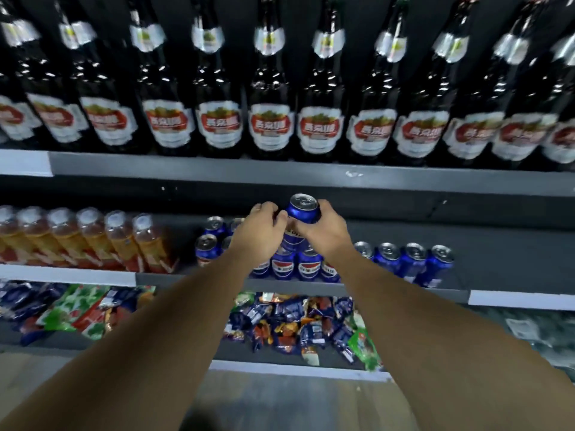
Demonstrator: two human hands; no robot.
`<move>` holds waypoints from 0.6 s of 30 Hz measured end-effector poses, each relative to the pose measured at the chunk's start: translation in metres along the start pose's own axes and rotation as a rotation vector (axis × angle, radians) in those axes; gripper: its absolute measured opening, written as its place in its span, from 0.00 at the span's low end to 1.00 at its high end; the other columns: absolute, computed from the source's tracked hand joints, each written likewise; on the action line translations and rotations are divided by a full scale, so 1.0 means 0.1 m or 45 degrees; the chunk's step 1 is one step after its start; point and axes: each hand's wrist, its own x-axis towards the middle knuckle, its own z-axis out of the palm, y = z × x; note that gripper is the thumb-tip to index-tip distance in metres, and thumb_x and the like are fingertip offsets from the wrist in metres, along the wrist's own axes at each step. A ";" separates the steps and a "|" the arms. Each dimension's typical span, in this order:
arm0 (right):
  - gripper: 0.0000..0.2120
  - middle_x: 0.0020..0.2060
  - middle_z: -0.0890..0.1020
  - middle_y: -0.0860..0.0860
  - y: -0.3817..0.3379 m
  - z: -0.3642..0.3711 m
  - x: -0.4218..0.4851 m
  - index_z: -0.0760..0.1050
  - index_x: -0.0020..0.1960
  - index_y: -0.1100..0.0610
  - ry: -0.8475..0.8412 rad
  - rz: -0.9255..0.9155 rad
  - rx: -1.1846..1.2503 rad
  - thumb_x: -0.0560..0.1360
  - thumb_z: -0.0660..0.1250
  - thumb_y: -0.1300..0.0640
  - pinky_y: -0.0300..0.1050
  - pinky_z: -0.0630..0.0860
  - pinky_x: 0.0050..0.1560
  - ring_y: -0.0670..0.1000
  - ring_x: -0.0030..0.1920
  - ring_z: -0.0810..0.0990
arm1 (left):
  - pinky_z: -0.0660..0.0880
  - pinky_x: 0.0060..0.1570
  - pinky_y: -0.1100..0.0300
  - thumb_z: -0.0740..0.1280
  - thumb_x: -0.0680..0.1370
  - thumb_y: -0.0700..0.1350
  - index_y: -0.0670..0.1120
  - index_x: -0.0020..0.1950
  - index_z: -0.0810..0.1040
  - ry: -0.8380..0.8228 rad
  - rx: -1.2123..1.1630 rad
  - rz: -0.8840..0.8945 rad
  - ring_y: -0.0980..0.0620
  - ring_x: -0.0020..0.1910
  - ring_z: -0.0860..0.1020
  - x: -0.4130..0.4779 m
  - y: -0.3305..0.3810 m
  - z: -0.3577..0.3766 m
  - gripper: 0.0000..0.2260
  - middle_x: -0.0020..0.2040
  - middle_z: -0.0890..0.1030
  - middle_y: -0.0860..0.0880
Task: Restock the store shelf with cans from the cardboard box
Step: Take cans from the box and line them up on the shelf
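A: Where are we on the can?
B: Middle shelf point(441, 295), stocked cans point(401, 262) standing in rows along its front edge. We've got one blue can point(303, 209) upright above the rows' middle. Right hand point(326, 231) wraps its right side, left hand point(261, 231) curled on its left.

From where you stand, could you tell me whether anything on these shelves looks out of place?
The snack packets on the lowest shelf lie in a jumbled heap, tilted every way, whereas the Pepsi cans and beer bottles above stand in rows. The left hand and right hand grip one blue can. Nothing looks spilled.
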 end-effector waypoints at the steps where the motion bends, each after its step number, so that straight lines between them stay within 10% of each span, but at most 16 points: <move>1: 0.28 0.50 0.82 0.46 0.06 -0.15 0.08 0.73 0.59 0.50 0.004 0.018 -0.017 0.65 0.77 0.39 0.46 0.79 0.48 0.48 0.49 0.81 | 0.72 0.62 0.48 0.55 0.84 0.54 0.44 0.72 0.69 -0.011 0.009 -0.007 0.43 0.62 0.75 0.11 0.11 0.09 0.21 0.67 0.72 0.44; 10: 0.23 0.28 0.76 0.50 0.70 -1.01 0.81 0.72 0.29 0.56 -0.001 0.334 -0.027 0.68 0.77 0.41 0.44 0.73 0.36 0.50 0.31 0.75 | 0.75 0.46 0.52 0.56 0.84 0.55 0.42 0.43 0.77 -0.055 0.108 -0.086 0.38 0.47 0.80 0.73 0.81 0.83 0.20 0.44 0.82 0.39; 18: 0.16 0.46 0.82 0.51 1.18 -1.13 1.13 0.77 0.45 0.54 -0.092 0.277 -0.113 0.71 0.75 0.43 0.47 0.76 0.57 0.53 0.52 0.80 | 0.76 0.50 0.51 0.54 0.84 0.57 0.42 0.61 0.76 -0.095 0.252 -0.055 0.37 0.52 0.80 0.99 0.83 1.28 0.21 0.54 0.82 0.38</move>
